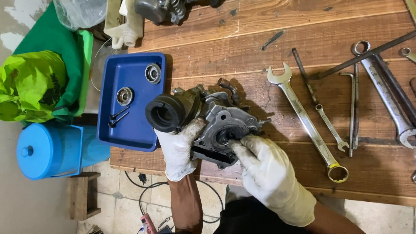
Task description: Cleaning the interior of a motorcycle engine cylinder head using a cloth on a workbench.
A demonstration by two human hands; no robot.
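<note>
A grey metal carburetor (216,117) with a black rubber intake sleeve (164,113) rests near the front edge of a wooden workbench (277,30). My left hand (178,149), in a dirty white glove, grips the carburetor body just below the sleeve. My right hand (268,173), also gloved, has its fingertips pinched on a small part in the round opening at the body's middle (225,135). What the fingertips hold is too small to tell.
A blue tray (130,134) to the left holds two round metal parts (125,95) and small black screws. Several wrenches (303,117) and rods lie to the right. A blue container (47,149) and green bag (30,84) sit off the bench's left edge.
</note>
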